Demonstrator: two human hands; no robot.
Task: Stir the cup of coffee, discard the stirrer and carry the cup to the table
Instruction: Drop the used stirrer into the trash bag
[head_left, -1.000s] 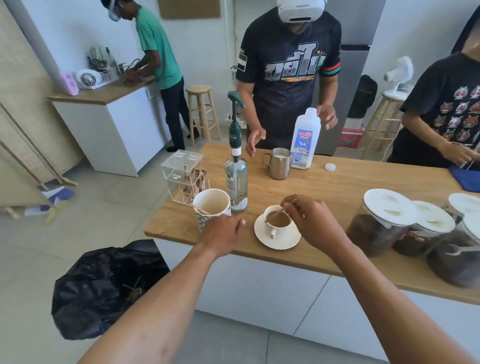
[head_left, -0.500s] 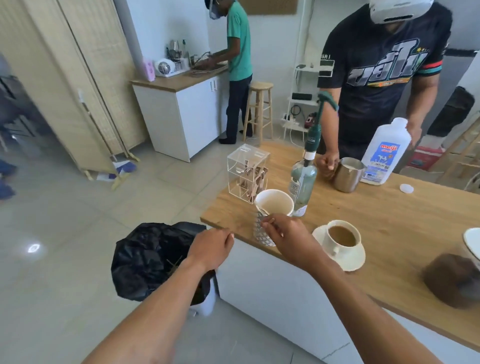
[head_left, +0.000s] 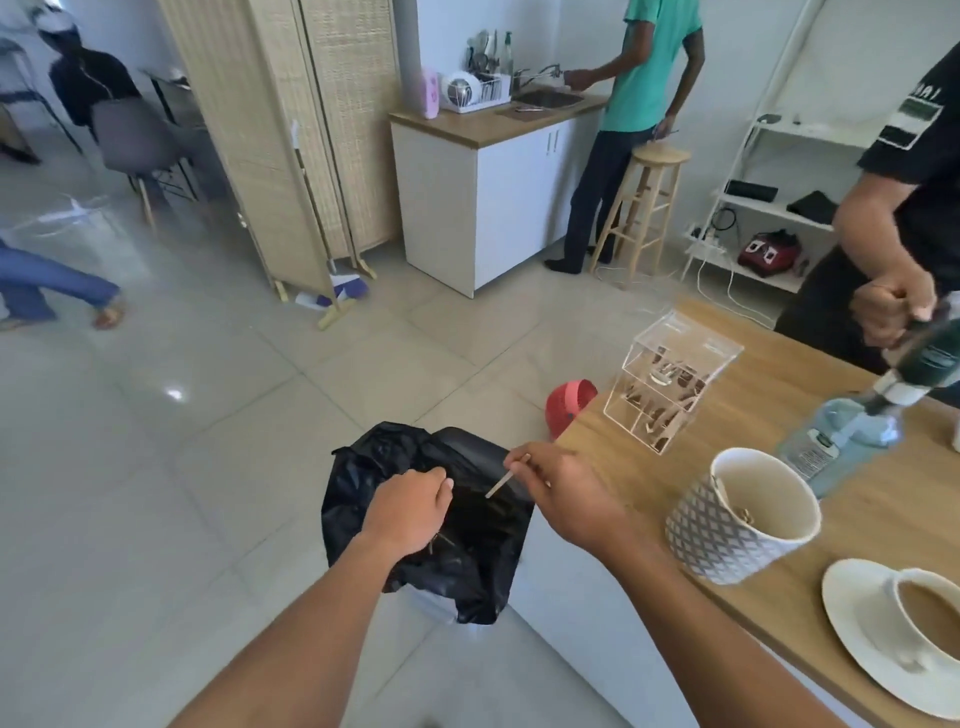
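My right hand (head_left: 563, 493) pinches a thin wooden stirrer (head_left: 506, 478) and holds it over the bin lined with a black bag (head_left: 467, 561) on the floor beside the counter. My left hand (head_left: 410, 512) hovers over the bin's opening with its fingers curled and nothing in them. The white cup of coffee (head_left: 930, 621) stands on its white saucer (head_left: 857, 623) at the lower right of the wooden counter (head_left: 753, 426).
A patterned mug (head_left: 737, 525) with used stirrers, a clear acrylic box (head_left: 670, 379) and a pump bottle (head_left: 852, 431) stand on the counter. A person's hand grips the pump. A red object (head_left: 569, 405) lies on the floor past the counter's end. Another person stands at the sink.
My right hand lifted the stirrer out of the coffee cup and carried it left, past the patterned mug, to above the bin. My view swung left and down toward the floor.
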